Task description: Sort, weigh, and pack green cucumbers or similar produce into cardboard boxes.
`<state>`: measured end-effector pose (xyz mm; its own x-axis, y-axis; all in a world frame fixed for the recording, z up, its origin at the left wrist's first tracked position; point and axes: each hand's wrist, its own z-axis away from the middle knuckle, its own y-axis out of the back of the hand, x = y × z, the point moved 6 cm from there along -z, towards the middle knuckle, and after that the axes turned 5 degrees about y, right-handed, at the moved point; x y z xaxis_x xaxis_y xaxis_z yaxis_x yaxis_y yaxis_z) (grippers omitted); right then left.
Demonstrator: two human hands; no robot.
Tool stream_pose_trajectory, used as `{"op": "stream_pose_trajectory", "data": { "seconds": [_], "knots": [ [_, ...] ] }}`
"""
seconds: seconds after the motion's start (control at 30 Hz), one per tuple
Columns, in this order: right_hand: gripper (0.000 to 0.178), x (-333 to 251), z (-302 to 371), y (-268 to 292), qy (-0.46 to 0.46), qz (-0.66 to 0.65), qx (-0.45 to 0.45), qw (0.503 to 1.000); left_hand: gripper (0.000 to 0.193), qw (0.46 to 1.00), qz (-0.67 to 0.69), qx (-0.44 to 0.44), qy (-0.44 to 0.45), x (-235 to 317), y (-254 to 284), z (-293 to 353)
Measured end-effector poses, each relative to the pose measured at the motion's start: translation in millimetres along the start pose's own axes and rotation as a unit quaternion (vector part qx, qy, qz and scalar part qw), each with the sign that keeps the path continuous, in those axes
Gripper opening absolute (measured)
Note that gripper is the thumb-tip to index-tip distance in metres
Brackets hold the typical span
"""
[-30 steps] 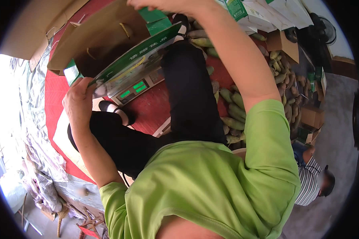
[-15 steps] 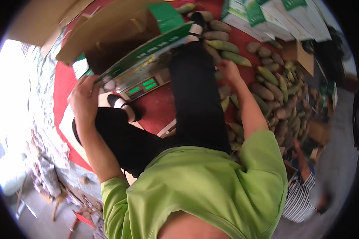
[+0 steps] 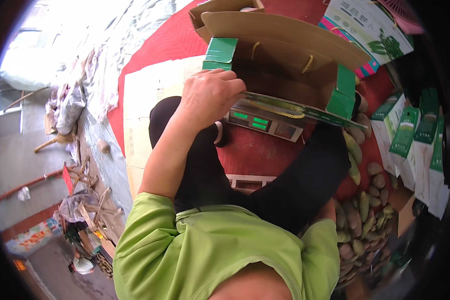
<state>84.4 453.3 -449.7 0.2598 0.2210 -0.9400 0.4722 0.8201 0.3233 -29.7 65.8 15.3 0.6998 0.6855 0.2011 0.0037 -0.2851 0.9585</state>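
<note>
Left hand (image 3: pixel 210 94) holding a lidless cardboard box (image 3: pixel 275 62) above a scale (image 3: pixel 255 123) on a red mat (image 3: pixel 260 157).
Its grip pinches the front flap's left corner; green figures glow on the scale's front edge; right hand hidden by the leg (image 3: pixel 305 172), grip untellable; vegetables (image 3: pixel 352 147), then green-labelled white cartons (image 3: pixel 402 135), toward the mat's right edge.
</note>
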Motion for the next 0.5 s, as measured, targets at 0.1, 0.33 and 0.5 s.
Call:
{"op": "stream_pose_trajectory", "data": {
  "seconds": [0.1,0.33,0.5],
  "knots": [
    [0.029,-12,114,19,0.0,-0.027,-0.01,1.0,0.009,1.0,-0.026,-0.005,0.016,-12,4,10],
    [0.031,-98,124,68,-0.02,-0.021,0.075,0.997,0.009,1.0,-0.004,0.0,0.0,-7,-2,0],
    [0.032,-161,65,56,-0.024,-0.047,0.102,0.993,0.006,0.999,-0.012,-0.038,0.003,-1,-2,-1]
  ]
}}
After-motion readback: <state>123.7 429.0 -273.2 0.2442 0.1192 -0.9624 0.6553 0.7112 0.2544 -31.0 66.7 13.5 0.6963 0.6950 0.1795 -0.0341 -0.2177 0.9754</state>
